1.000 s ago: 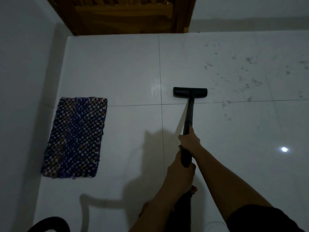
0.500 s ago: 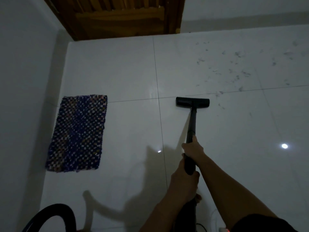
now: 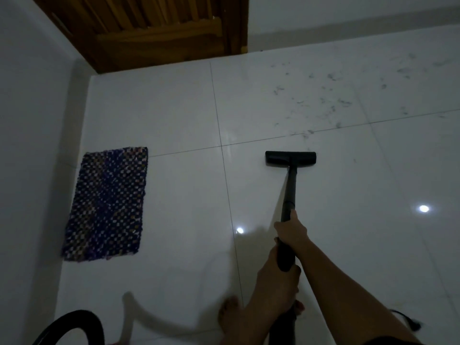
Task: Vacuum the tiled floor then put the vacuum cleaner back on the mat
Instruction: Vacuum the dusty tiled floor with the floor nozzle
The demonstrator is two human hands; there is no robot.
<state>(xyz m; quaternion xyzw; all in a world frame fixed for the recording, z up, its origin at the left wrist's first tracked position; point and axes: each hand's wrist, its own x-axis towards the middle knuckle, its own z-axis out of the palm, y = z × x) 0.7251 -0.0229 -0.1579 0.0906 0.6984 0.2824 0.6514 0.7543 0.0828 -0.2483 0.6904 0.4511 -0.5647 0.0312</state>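
Vacuuming step is running. You are wrapping the fingers of your right hand (image 3: 291,231) and, lower, left hand (image 3: 275,278) round the wand (image 3: 290,190). Nozzle (image 3: 290,158) is resting mid-frame on the floor (image 3: 161,108), just short of the debris (image 3: 344,102) at upper right. Next move is calling for a push up and right into it. Mat (image 3: 107,205) is lying at left.

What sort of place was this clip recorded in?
Probably a dimly lit room in a home: glossy white floor tiles, a wooden door in the corner, and a small woven mat by the wall.
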